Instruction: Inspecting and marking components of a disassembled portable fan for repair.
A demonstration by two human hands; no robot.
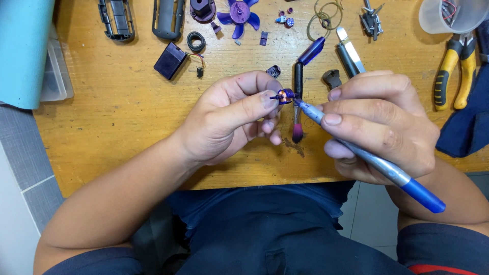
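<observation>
My left hand pinches a small purple motor with copper windings between thumb and forefinger, above the wooden table. My right hand grips a blue-handled screwdriver, whose tip touches the motor's right side. A brush with a black handle and pink bristles lies on the table just behind the motor.
Along the far edge lie dark casing halves, a black battery block, a rubber ring, a purple fan blade, a blue pen, tweezers. Yellow pliers and a clear cup sit far right. A teal box stands left.
</observation>
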